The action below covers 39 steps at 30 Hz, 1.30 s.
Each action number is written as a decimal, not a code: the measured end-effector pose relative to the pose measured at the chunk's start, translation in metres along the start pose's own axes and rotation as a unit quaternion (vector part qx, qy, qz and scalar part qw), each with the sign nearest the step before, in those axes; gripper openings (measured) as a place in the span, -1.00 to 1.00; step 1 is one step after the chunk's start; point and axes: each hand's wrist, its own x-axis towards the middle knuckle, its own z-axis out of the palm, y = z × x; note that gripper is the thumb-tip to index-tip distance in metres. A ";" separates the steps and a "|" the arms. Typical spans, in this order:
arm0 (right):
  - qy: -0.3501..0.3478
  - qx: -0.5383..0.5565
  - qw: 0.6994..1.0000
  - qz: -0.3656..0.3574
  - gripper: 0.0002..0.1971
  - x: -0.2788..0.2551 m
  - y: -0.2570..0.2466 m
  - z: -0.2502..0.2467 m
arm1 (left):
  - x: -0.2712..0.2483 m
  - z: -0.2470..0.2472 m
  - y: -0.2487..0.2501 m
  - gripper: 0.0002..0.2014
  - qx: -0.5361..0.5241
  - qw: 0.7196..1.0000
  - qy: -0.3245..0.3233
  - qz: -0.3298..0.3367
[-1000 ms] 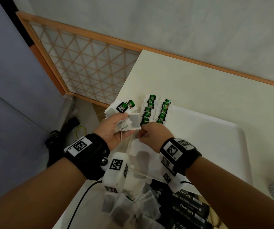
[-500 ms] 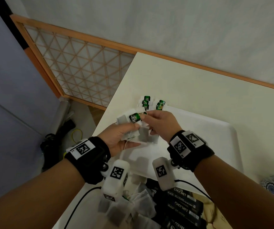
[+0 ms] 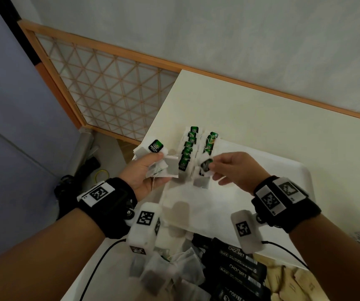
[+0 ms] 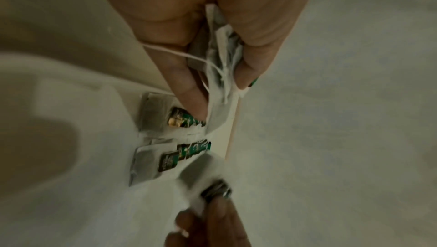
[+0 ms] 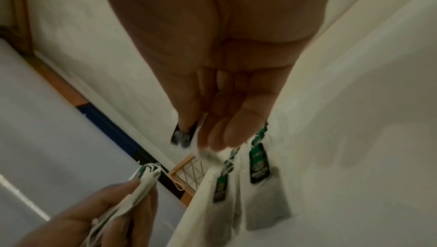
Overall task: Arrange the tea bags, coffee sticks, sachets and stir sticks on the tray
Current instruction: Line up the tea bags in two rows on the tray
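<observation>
My left hand (image 3: pixel 152 165) grips a small stack of tea bags (image 3: pixel 163 168) over the tray's left edge; the top one shows a green tag (image 3: pixel 155 146). In the left wrist view the stack (image 4: pixel 222 60) sits between thumb and fingers, strings hanging out. My right hand (image 3: pixel 212 168) pinches a single tea bag (image 3: pixel 205 168) by its tag, just above the near end of the right-hand row. Two rows of green-tagged tea bags (image 3: pixel 187 148) (image 3: pixel 210 140) lie overlapped on the far-left part of the white tray (image 3: pixel 261 192). The pinched tag (image 5: pixel 182 136) is blurred in the right wrist view.
Loose tea bags (image 3: pixel 170 270) are heaped near the tray's front edge, beside black coffee sticks (image 3: pixel 239 268) and beige sachets (image 3: pixel 294 283). The cream table (image 3: pixel 261 118) reaches back to a wood-trimmed wall. A lattice screen (image 3: pixel 114 94) stands off the table's left edge.
My right hand went to the stack in my left hand, took one tea bag by its tag and drew it to the right, over the second row. The left hand stayed put.
</observation>
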 end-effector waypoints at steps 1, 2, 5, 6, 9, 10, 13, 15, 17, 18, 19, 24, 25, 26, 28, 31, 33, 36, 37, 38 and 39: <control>-0.038 -0.037 0.999 0.009 -0.92 -0.002 0.003 -0.002 | 0.001 -0.002 0.001 -0.70 -0.002 1.000 0.004 0.000; -0.074 -0.070 0.995 0.020 -0.93 -0.004 0.005 -0.002 | 0.001 -0.003 0.001 -0.72 -0.004 1.000 0.007 0.000; -0.146 -0.147 0.977 0.053 -0.90 -0.003 0.010 0.003 | 0.001 -0.001 0.000 -0.81 -0.009 1.000 0.010 0.003; -0.150 -0.171 0.972 0.060 -0.88 -0.001 0.012 0.005 | 0.002 0.000 -0.001 -0.80 -0.009 1.000 0.010 0.004; -0.096 -0.235 0.965 0.067 -0.89 0.010 0.016 0.010 | 0.003 0.006 -0.004 -0.79 -0.003 1.000 0.008 -0.002; -0.069 -0.245 0.965 0.065 -0.91 0.013 0.017 0.010 | 0.003 0.008 -0.004 -0.83 0.002 1.000 0.006 -0.004; -0.010 -0.248 0.968 0.044 -0.95 0.020 0.015 0.008 | 0.002 0.012 -0.004 -0.90 0.015 1.000 -0.003 -0.006; 0.008 -0.251 0.968 0.030 -0.87 0.024 0.014 0.007 | 0.002 0.014 -0.004 -0.90 0.017 1.000 -0.009 -0.005; 0.020 -0.245 0.969 0.027 -0.82 0.026 0.015 0.008 | 0.003 0.015 -0.005 -0.89 0.013 1.000 -0.014 -0.005; 0.026 -0.241 0.970 0.028 -0.81 0.028 0.016 0.008 | 0.003 0.016 -0.005 -0.89 0.012 1.000 -0.017 -0.007; 0.031 -0.236 0.971 0.030 -0.81 0.028 0.018 0.008 | 0.003 0.017 -0.005 -0.88 0.010 1.000 -0.020 -0.009; 0.041 -0.222 0.974 0.032 -0.83 0.027 0.021 0.009 | 0.004 0.018 -0.007 -0.78 0.009 1.000 -0.021 -0.016; 0.046 -0.231 0.971 0.023 -0.81 0.026 0.021 0.010 | 0.004 0.018 -0.007 -0.77 0.008 1.000 -0.021 -0.016; 0.053 -0.246 0.968 0.007 -0.77 0.025 0.022 0.011 | 0.004 0.018 -0.008 -0.77 0.006 1.000 -0.022 -0.017; 0.062 -0.275 0.959 -0.026 -0.71 0.022 0.022 0.014 | 0.005 0.019 -0.008 -0.80 0.002 1.000 -0.025 -0.018; 0.035 -0.304 0.951 -0.039 -0.73 0.020 0.022 0.019 | 0.006 0.018 -0.009 -0.84 -0.002 0.999 -0.025 -0.021; 0.011 -0.333 0.942 -0.037 -0.77 0.020 0.024 0.022 | 0.006 0.017 -0.010 -0.82 -0.004 0.999 -0.029 -0.023; -0.005 -0.348 0.937 -0.037 -0.80 0.021 0.025 0.024 | 0.007 0.017 -0.010 -0.80 0.001 0.999 -0.027 -0.023; -0.003 -0.343 0.939 -0.038 -0.80 0.023 0.025 0.024 | 0.006 0.018 -0.010 -0.81 0.002 0.999 -0.026 -0.021; 0.004 -0.338 0.940 -0.040 -0.80 0.023 0.025 0.024 | 0.006 0.018 -0.009 -0.81 0.002 0.999 -0.025 -0.020; 0.011 -0.334 0.942 -0.043 -0.81 0.025 0.025 0.024 | 0.006 0.018 -0.009 -0.81 0.002 0.999 -0.025 -0.019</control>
